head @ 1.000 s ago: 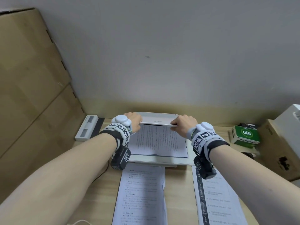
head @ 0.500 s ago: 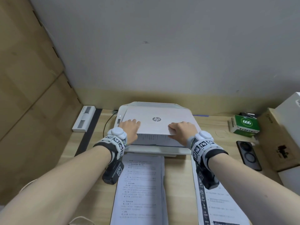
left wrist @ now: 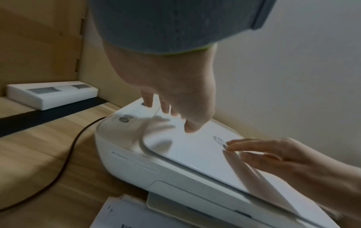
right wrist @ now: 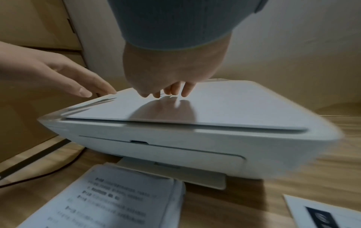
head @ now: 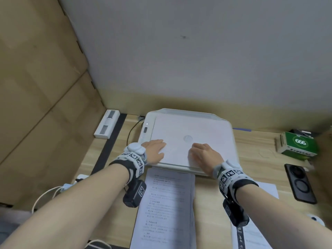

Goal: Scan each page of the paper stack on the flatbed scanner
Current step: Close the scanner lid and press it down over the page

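Observation:
The white flatbed scanner (head: 212, 126) sits at the back of the wooden desk with its lid down flat. The page on the glass is hidden under the lid. My left hand (head: 158, 148) lies on the lid's front left corner, fingers straight, close to the button panel (left wrist: 125, 119). My right hand (head: 195, 152) rests palm down near the lid's front middle, its fingertips (right wrist: 173, 92) touching the surface. Neither hand holds anything. A printed paper stack (head: 168, 207) lies on the desk in front of the scanner, and is also seen in the right wrist view (right wrist: 109, 200).
A separate printed sheet (head: 258, 230) lies at the front right. A green box (head: 298, 146) and a dark phone (head: 299, 183) are on the right. A white box (head: 107, 125) sits at the left by cardboard panels. A black cable (left wrist: 64, 162) runs left of the scanner.
The scanner lid came down from raised to fully closed, covering the page on the glass. Both hands went from gripping its front edge to lying flat on top.

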Demonstrator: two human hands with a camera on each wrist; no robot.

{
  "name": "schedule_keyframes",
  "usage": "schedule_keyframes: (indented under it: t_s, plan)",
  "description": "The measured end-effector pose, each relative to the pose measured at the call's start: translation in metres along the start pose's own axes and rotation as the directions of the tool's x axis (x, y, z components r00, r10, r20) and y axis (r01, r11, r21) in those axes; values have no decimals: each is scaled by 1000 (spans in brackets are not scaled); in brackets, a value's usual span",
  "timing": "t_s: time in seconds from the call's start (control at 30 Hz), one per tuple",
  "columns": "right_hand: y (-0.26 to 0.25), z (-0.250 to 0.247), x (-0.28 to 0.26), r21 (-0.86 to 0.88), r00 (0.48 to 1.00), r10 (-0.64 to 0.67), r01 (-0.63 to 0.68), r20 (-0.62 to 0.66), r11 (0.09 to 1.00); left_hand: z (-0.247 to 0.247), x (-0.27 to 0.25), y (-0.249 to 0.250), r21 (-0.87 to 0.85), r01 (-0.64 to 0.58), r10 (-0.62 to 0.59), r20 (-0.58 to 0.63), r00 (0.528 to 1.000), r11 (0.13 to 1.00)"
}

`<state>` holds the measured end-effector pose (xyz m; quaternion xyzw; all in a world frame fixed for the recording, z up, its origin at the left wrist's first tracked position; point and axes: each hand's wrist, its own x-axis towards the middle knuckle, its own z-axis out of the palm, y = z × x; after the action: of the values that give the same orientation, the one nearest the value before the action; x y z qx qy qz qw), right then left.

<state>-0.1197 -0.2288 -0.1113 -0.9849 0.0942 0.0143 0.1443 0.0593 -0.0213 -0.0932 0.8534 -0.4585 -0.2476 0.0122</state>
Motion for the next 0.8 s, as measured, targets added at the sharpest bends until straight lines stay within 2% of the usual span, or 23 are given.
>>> schedule_keyframes:
  t_s: [0.13, 0.2, 0.3, 0.37, 0.43, 0.5, 0.57, 0.67, 0.8]
  plan:
    - [-16, 5, 37, -11, 997, -73, 73, 4, 997, 3, 0, -18, -134, 126, -154, -226, 962, 983]
    - [-23, 14, 59, -29, 995, -86, 88, 47, 996, 4, 0, -30, -207, 200, -253, -275, 928, 958]
    - [-38, 32, 89, -18, 995, -28, 30, 97, 999, 12, 9, -56, -354, 320, -417, -239, 877, 878]
    - [-45, 40, 93, 3, 997, 32, -33, 64, 999, 11, 16, -60, -463, 369, -493, -180, 851, 806]
    - [-50, 43, 91, -3, 998, 57, -57, 18, 998, 10, 24, -60, -600, 393, -551, -96, 829, 697]
    - [-51, 47, 94, -3, 998, 64, -64, 20, 998, 15, 36, -62, -722, 407, -592, -5, 806, 560]
    - [-51, 50, 95, -4, 997, 72, -72, 26, 997, 24, 46, -64, -795, 387, -622, 16, 783, 467]
    - [-51, 52, 94, 1, 997, 74, -74, 8, 997, 32, 49, -63, -848, 268, -637, -102, 764, 458]
    - [-50, 51, 94, 11, 996, 87, -87, -10, 996, 36, 49, -62, -858, 200, -628, -169, 760, 474]
